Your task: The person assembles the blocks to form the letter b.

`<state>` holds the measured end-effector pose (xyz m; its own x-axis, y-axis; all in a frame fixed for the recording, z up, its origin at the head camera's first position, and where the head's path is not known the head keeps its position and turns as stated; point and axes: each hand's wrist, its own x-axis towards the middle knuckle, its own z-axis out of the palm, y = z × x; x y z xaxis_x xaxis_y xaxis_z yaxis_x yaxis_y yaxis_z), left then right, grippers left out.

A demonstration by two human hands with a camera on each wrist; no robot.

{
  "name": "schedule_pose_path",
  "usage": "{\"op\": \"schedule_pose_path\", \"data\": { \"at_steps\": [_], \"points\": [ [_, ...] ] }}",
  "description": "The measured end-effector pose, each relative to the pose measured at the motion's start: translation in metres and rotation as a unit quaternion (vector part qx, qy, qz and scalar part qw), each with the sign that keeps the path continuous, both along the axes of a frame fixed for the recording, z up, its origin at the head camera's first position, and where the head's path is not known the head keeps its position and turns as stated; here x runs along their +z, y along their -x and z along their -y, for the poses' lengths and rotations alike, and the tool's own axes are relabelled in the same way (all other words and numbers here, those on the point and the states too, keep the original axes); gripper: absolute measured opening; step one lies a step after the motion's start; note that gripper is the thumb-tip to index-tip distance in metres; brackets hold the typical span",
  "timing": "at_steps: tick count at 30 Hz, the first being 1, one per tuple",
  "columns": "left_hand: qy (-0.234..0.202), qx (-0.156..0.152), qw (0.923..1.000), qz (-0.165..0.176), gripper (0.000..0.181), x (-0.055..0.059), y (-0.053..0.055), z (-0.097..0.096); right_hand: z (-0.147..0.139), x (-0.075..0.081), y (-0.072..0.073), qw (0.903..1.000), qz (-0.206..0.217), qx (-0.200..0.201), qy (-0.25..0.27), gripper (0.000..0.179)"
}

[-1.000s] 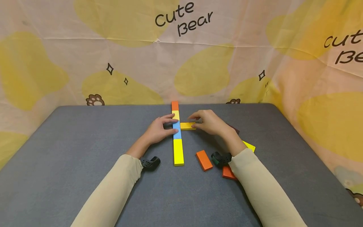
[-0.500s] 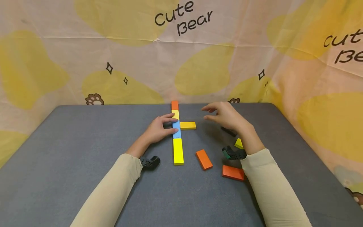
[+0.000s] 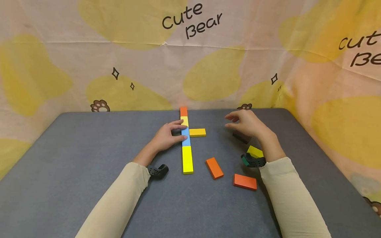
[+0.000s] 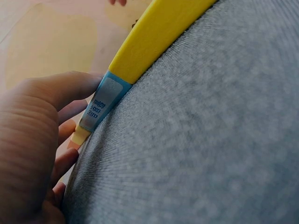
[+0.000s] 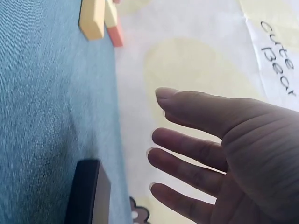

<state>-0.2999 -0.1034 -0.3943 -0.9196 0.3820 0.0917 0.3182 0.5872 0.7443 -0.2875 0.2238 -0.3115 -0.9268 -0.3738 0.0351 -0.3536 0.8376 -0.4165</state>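
Observation:
A row of blocks runs away from me on the grey table: a bright yellow block, a blue block, a pale yellow block and an orange block. My left hand touches the row from the left, its thumb and a fingertip on the blue block. A label shows on the blue block's side in the left wrist view. A golden yellow block sticks out from the row's right side. My right hand holds nothing, fingers loosely bent, above a dark block.
Two orange-red blocks, a tilted one and one lying crosswise, rest on the table to the right. Another yellow block is partly hidden by the right wristband. A printed cloth hangs behind the table.
My right hand has let go of the golden yellow block and moved right, over the dark block. The golden block stays beside the row. My left hand has not visibly moved.

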Motion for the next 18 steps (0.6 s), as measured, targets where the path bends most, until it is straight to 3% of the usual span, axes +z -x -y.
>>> {"op": "schedule_pose_path", "data": {
  "at_steps": [18],
  "points": [
    [-0.001, 0.001, 1.0000, -0.002, 0.050, -0.002, 0.001, 0.001, -0.028, -0.006, 0.001, 0.9972, 0.059, -0.039, -0.026, 0.047]
  ]
}}
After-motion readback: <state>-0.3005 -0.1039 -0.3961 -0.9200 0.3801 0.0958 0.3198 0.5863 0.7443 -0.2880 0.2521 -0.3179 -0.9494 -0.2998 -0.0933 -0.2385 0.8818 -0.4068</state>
